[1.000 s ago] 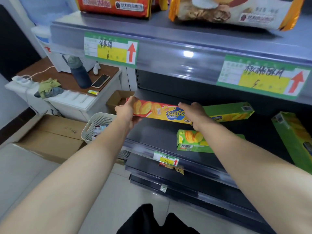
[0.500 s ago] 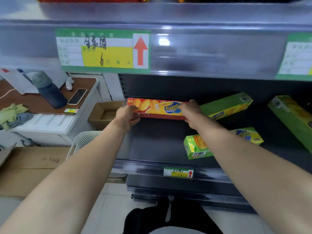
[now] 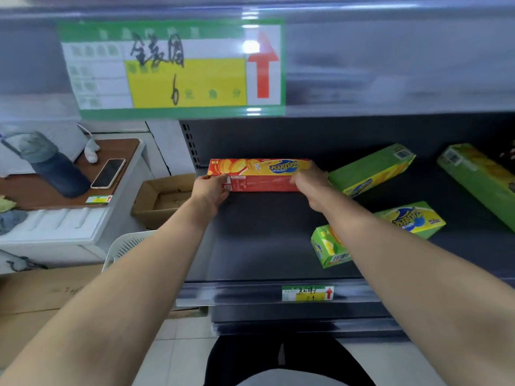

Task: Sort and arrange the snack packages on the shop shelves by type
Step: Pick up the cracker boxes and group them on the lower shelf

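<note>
The red snack box point(image 3: 257, 175) is gripped at both ends: the left hand point(image 3: 210, 190) is closed on its left end, the right hand point(image 3: 310, 183) wrapped over its right end, fingers curled around the cardboard. The box is held level and lengthwise, deep in at the back left of the dark shelf point(image 3: 259, 246), its printed face turned upward and its lettering upside down from here. A two-ended hold like this is judged to be chosen so the long box can be squared against the back panel and started as the red row, apart from the green ones.

Just beyond the right hand, a green box point(image 3: 372, 168) is seen lying at a slant, its near end almost touching the knuckles (that one is likely to be in the way if the red box is slid rightward). Below the right forearm another green box point(image 3: 331, 246) is lying askew, partly hidden by the arm, and further right a third green box point(image 3: 479, 179) is angled across the shelf. The shelf area between the two forearms is left bare.

Out past the left hand, a surface point(image 3: 119, 151) is seen carrying a phone point(image 3: 108, 172) and a dark bottle point(image 3: 55, 165), with an open cardboard carton point(image 3: 164, 196) below. None of it is judged to hinder the placing. Overhead, a blurred price label point(image 3: 172, 71) is fixed on the shelf above.
</note>
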Action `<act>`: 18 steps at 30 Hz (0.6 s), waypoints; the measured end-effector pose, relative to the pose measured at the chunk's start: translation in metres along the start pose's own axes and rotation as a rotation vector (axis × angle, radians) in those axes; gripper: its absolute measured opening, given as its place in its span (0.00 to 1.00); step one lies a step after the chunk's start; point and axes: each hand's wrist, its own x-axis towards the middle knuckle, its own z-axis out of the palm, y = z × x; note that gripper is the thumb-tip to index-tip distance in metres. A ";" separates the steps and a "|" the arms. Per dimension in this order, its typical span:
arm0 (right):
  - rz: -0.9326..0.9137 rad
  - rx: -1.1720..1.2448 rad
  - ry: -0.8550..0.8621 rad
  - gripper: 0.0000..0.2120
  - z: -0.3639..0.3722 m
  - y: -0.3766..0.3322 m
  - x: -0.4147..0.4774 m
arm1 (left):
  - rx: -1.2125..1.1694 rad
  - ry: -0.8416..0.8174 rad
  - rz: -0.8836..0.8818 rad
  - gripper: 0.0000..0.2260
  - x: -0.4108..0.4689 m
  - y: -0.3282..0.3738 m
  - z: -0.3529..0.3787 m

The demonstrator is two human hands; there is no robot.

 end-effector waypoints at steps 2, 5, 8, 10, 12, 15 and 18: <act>-0.034 0.001 -0.028 0.25 0.000 0.002 0.001 | 0.014 -0.014 -0.008 0.14 0.001 0.000 0.001; -0.061 -0.035 0.002 0.26 -0.002 0.002 -0.003 | 0.018 0.005 -0.011 0.18 -0.006 0.004 0.005; -0.111 -0.012 0.058 0.27 -0.010 0.000 -0.009 | 0.199 0.174 0.067 0.27 -0.014 0.008 0.009; -0.151 0.005 0.104 0.24 -0.019 -0.001 -0.014 | 0.256 0.219 0.142 0.27 -0.024 0.011 0.014; -0.190 0.027 0.142 0.23 -0.029 0.000 -0.020 | 0.275 0.218 0.215 0.18 -0.039 0.014 0.027; -0.237 0.058 0.156 0.21 -0.048 0.002 -0.034 | 0.319 0.041 0.310 0.10 -0.070 0.015 0.056; -0.246 0.109 0.185 0.18 -0.075 0.010 -0.049 | 0.396 -0.150 0.357 0.13 -0.103 0.010 0.085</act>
